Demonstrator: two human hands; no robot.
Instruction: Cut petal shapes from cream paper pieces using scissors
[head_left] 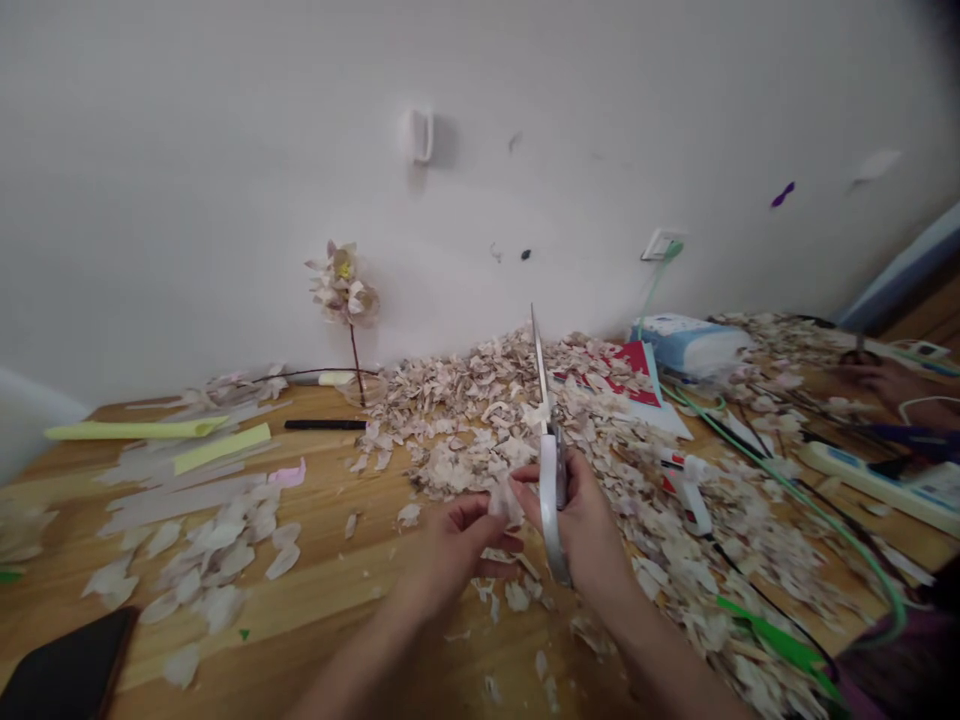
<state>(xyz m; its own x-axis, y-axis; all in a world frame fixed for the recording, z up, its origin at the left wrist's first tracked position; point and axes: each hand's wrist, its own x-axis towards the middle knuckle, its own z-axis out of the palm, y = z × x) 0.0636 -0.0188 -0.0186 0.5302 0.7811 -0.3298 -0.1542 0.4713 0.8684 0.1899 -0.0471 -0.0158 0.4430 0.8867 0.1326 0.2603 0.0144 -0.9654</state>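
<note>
My right hand grips white-handled scissors with the blades pointing up and away from me. My left hand pinches a small pale piece of paper right beside the scissors' handles. Both hands hover low over the wooden table, in front of a wide heap of pale paper scraps. Cut petal shapes lie to the left of my hands.
A paper flower stands in a small clear vase by the wall. Yellow-green paper strips, a black pen, a dark phone, a glue gun, green cables, a power strip, a tissue pack. Another person's hand rests far right.
</note>
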